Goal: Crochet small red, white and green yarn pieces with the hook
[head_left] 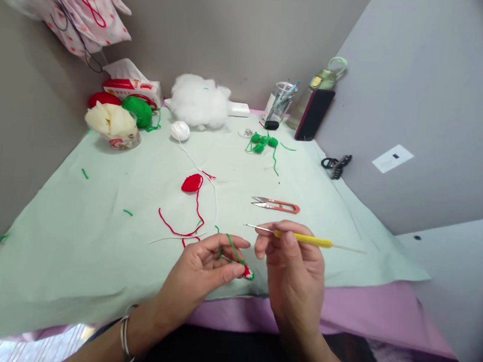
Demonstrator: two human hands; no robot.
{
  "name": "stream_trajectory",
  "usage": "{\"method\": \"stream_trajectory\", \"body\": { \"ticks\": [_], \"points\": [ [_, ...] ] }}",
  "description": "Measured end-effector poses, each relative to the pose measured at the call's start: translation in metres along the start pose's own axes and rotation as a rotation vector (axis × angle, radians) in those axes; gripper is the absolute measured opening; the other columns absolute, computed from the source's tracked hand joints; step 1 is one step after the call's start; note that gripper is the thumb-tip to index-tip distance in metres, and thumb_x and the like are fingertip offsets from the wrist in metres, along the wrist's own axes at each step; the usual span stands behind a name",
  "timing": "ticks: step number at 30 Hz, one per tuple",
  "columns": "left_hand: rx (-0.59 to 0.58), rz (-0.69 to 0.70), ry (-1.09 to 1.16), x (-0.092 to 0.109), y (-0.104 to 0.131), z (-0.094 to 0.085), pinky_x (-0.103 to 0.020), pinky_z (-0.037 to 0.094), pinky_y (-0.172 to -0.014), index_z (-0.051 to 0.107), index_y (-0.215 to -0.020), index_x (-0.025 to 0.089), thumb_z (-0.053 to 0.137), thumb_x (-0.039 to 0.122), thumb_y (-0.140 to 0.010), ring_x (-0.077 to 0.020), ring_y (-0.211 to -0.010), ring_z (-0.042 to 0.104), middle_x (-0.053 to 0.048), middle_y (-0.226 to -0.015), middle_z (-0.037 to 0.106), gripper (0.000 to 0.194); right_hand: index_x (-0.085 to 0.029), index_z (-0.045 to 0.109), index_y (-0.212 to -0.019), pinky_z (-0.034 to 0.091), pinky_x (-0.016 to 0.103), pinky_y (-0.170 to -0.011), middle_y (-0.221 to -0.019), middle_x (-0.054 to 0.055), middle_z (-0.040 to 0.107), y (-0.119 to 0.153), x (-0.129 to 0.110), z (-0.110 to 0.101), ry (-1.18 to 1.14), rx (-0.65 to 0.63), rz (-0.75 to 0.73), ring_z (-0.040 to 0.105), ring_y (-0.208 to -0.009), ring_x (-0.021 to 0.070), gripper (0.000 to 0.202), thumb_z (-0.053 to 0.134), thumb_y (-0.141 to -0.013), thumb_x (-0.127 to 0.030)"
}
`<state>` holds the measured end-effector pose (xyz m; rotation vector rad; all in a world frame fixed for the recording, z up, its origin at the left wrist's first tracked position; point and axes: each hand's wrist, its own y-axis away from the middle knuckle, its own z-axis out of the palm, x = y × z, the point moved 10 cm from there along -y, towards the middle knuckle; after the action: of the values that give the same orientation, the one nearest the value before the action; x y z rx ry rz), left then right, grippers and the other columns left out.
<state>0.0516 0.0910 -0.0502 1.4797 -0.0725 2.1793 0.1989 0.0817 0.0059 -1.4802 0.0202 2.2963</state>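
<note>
Between the thumb and fingers of my left hand (206,264) is a small crochet piece (248,272) in red, white and green. A green yarn strand (233,244) rises from it across my left fingers. My right hand (295,269) holds a crochet hook (304,239) by its yellow handle, the thin metal tip pointing left. The hook is apart from the crochet piece. Just beyond my right hand lie orange-handled thread snips (276,205). Left of them, a flat red crocheted piece (191,183) rests on the cloth with a red yarn tail curling toward me.
A white yarn ball (180,131) and a heap of white stuffing (199,102) are at the back. Green crocheted bits (263,142) lie right of centre. Along the back right stand a clear cup (278,105), a phone (314,115) and a bottle (322,81). A hair clip (337,166) lies at the right edge.
</note>
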Motion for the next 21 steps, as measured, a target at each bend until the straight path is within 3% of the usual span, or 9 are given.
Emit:
{"method": "stream_trajectory", "body": {
  "ticks": [4,11,21],
  "points": [
    [0.08,0.046,0.067,0.008,-0.001,-0.009,-0.024,0.056,-0.075,0.083,-0.103,0.025,0.09,0.027,-0.08,-0.0131,-0.075,0.069,0.001,-0.082,0.072,0.024,-0.025,0.078,-0.099,0.06,0.032,-0.066,-0.089,0.003,0.077,0.006,-0.01,-0.004,0.154,-0.011,-0.086,0.07,-0.067,0.015,0.015,0.064,-0.103,-0.029],
    [0.143,0.103,0.078,0.019,-0.002,-0.017,-0.025,0.056,-0.078,0.081,-0.094,0.023,0.09,0.026,-0.081,-0.014,-0.077,0.07,0.001,-0.083,0.072,0.016,-0.026,0.077,-0.11,0.056,0.035,-0.072,-0.095,0.004,0.074,0.024,-0.022,0.008,0.324,-0.156,-0.265,0.068,-0.078,0.0172,0.026,0.054,-0.105,-0.015],
    [0.135,0.132,0.077,0.02,-0.003,-0.016,-0.025,0.056,-0.077,0.076,-0.085,0.02,0.089,0.024,-0.081,-0.0137,-0.076,0.069,0.002,-0.083,0.071,0.014,-0.028,0.075,-0.117,0.055,0.035,-0.078,-0.096,0.004,0.075,0.026,-0.024,0.017,0.422,-0.234,-0.297,0.069,-0.085,0.0181,0.03,0.053,-0.104,-0.011]
  ]
}}
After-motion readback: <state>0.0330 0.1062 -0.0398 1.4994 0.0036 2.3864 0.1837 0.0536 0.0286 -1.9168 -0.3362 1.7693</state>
